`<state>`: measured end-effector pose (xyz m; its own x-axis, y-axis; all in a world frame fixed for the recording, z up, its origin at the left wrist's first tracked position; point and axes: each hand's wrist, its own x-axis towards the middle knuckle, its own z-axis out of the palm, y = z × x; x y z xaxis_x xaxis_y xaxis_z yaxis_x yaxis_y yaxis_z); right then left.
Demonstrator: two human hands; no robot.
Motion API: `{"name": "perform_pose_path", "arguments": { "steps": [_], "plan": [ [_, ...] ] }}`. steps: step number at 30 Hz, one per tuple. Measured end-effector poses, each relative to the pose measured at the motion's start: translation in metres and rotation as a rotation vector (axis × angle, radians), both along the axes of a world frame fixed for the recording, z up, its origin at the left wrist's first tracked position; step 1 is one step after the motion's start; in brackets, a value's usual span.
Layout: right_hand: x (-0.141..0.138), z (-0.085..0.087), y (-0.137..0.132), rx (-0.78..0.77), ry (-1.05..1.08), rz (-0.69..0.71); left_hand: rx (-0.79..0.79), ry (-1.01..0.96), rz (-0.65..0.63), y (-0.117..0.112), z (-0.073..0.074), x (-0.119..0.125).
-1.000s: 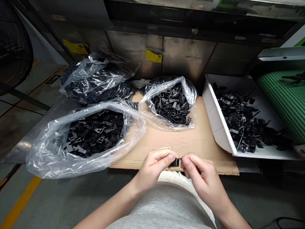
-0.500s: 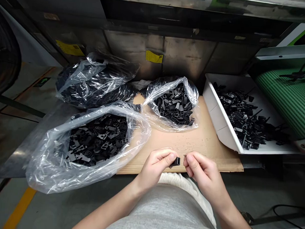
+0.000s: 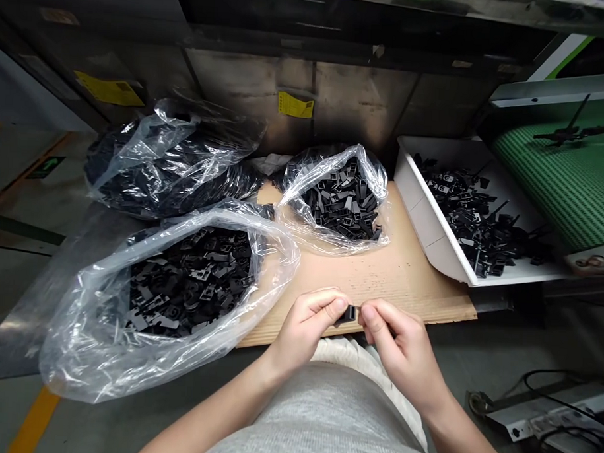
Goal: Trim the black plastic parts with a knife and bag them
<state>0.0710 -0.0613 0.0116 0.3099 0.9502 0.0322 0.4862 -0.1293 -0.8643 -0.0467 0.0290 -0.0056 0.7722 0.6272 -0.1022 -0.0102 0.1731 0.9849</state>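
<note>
My left hand (image 3: 308,322) pinches a small black plastic part (image 3: 349,314) with a square opening that faces right. Close beside that opening is my right hand (image 3: 395,332), its thumb and fingertips pressed together; a tiny dark bit shows at the tips, too small to name. Both hands are above the front edge of the cardboard sheet (image 3: 344,281). Beyond them stands an open clear bag (image 3: 331,244) of similar black parts. Left of my hands, a larger open clear bag (image 3: 276,252) holds black flat pieces.
A tied-up clear bag of black parts (image 3: 170,162) lies at the back left. To the right are a white tray (image 3: 431,218) with black assemblies and a green conveyor belt (image 3: 546,175) carrying a black piece. A metal machine wall (image 3: 366,96) closes off the back.
My right hand has come closer to the black part in my left hand, nearly closing the gap. The camera view has shifted slightly.
</note>
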Motion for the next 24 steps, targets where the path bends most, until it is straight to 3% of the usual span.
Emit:
{"name": "perform_pose_path", "arguments": {
  "steps": [7,12,18,20,24],
  "plan": [
    [0.007,0.002,-0.004,-0.064,0.049,0.064,0.002,-0.032,0.033,-0.004,-0.002,0.009],
    [0.009,0.005,-0.008,-0.13,0.163,0.229,-0.024,-0.034,0.14,-0.004,-0.001,0.02],
    [0.04,0.001,-0.017,-0.094,0.449,0.113,-0.048,-0.022,0.119,-0.006,0.001,0.032],
    [0.051,-0.006,-0.02,-0.014,0.395,0.104,-0.106,-0.026,0.109,-0.008,0.0,0.036],
    [0.065,-0.015,-0.022,0.103,0.076,0.143,-0.135,-0.018,0.169,-0.014,-0.001,0.045]
  ]
}}
